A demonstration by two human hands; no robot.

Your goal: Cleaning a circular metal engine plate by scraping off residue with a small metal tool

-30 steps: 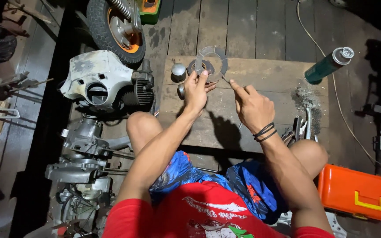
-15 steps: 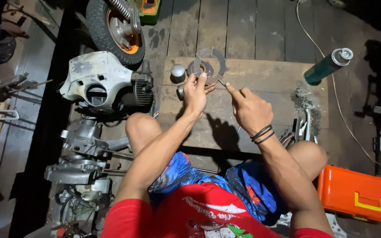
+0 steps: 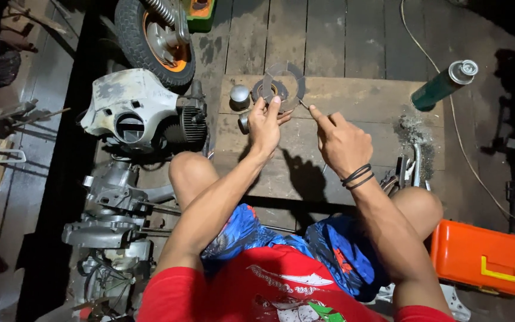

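The left hand (image 3: 264, 126) is pinched on a thin grey gasket (image 3: 281, 86), fingers and thumb closed on its lower edge and holding it up off the board (image 3: 353, 101) so that its round cutout and ragged outline face the camera. The right hand (image 3: 341, 142) sits just beside it, curled around a slim tool (image 3: 303, 105) whose tip points at the gasket's lower right edge; the tool is mostly hidden in the fist, so its kind is hard to tell. The gasket looks light and floppy rather than stiff (a sheet that thin would likely crease or tear if bent hard or snagged), so it is best held as it is now, by a broad part of the rim near a corner, with flat fingertips and little squeeze, away from the narrow bridges between its holes. Behind the left hand, on the board, lie a small domed metal cap (image 3: 239, 93) and a short metal piece (image 3: 244, 122) near the thumb. Further out, a pale engine casing (image 3: 135, 110) rests to the left of the person's knee, with a tyre (image 3: 144, 39) on an orange rim above it and more grey engine parts (image 3: 111, 214) below. To the right a green spray can (image 3: 443, 84) lies on its side, a patch of dark grit (image 3: 412, 128) is scattered near the board's end, and an orange toolbox (image 3: 487, 259) stands by the right leg.
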